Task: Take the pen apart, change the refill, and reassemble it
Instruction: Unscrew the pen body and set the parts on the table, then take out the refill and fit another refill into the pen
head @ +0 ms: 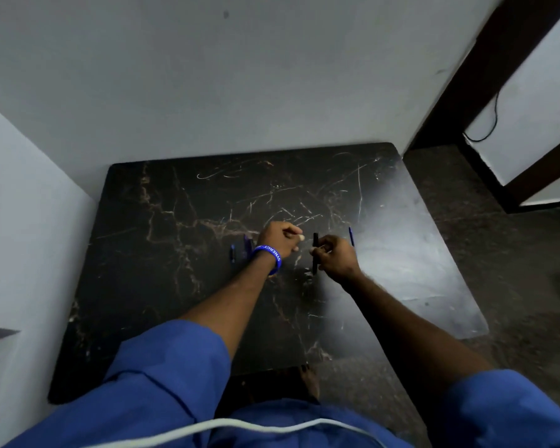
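Observation:
My right hand grips a black pen barrel, held roughly upright over the middle of the dark marble table. A short way to its left, my left hand is closed with the fingertips pinched together; whatever small part it pinches is too small to make out. It wears a blue wristband. A blue pen lies on the table just behind my right hand. Several more blue pens or pen parts lie to the left of my left wrist, partly hidden by it.
The table stands in a corner, with a grey wall behind it and another on its left. Dark floor runs along its right side, where a dark door frame and a thin black cable show.

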